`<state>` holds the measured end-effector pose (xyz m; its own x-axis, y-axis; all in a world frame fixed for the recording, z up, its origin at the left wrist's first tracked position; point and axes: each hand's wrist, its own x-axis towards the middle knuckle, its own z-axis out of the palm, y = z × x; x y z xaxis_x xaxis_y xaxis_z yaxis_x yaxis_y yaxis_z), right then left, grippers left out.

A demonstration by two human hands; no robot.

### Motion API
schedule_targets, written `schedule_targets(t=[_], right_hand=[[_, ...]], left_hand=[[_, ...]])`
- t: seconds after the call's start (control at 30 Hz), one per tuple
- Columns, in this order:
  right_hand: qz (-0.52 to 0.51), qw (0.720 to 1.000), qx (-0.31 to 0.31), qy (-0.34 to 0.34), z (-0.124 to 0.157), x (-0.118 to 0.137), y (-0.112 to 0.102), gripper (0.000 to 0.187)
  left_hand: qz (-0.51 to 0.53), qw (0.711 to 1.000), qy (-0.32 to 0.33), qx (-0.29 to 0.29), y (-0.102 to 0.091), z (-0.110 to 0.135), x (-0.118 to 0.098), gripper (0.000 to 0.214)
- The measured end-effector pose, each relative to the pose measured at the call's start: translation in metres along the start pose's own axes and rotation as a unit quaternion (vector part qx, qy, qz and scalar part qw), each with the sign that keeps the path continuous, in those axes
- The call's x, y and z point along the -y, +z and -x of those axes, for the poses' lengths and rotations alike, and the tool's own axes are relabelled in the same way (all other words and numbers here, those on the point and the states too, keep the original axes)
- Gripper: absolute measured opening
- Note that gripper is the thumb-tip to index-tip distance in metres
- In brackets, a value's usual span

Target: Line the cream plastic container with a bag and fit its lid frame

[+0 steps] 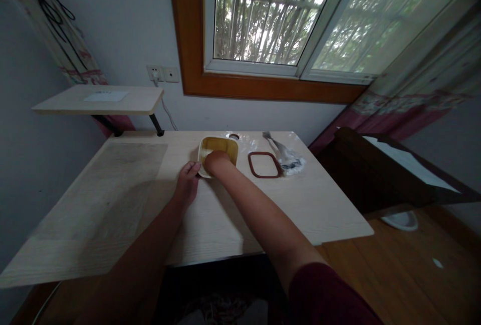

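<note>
A square container (229, 150) with a pale rim and a yellow-brown inside stands near the back middle of the table. My left hand (188, 180) grips its front left corner, thumb and fingers closed at the rim. Inside the container is my right hand (217, 161), reaching over the front edge; its fingers are bent down and hidden, so I cannot see what they hold, if anything. To the right lies a red-brown rounded square ring (257, 175), flat on the table. A crumpled clear plastic bag (291, 160) with something dark in it touches or nearly touches the ring.
The pale wooden table (319, 205) reaches the wall below the window. A raised shelf (143, 99) on black legs stands over its back left, with a paper (107, 96) on top. Clear plastic film (246, 140) lies behind the container. Dark furniture (349, 175) is at the right.
</note>
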<state>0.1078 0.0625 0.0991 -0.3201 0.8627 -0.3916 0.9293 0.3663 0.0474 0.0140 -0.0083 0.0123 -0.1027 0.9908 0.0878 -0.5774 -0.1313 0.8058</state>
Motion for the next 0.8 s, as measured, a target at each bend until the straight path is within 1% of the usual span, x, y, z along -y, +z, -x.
schedule_targets(t=[0.33, 0.57, 0.7, 0.8], right_hand=[[-0.009, 1.0, -0.007, -0.007, -0.001, -0.0026, 0.0015, 0.031], [-0.018, 1.0, 0.002, 0.0, 0.0, -0.0016, -0.0009, 0.034], [-0.022, 1.0, -0.007, -0.001, 0.0, -0.0028, 0.0011, 0.035], [-0.026, 0.999, -0.019, -0.009, -0.0005, -0.0035, 0.0033, 0.035]], left_hand=[[-0.002, 1.0, 0.022, -0.013, -0.0018, -0.0035, 0.0042, 0.034], [-0.062, 0.996, 0.05, -0.031, -0.0046, -0.0033, 0.0053, 0.036], [-0.072, 0.995, 0.064, -0.028, -0.0032, -0.0024, 0.004, 0.035], [-0.077, 0.994, 0.064, -0.038, -0.0032, -0.003, 0.004, 0.031]])
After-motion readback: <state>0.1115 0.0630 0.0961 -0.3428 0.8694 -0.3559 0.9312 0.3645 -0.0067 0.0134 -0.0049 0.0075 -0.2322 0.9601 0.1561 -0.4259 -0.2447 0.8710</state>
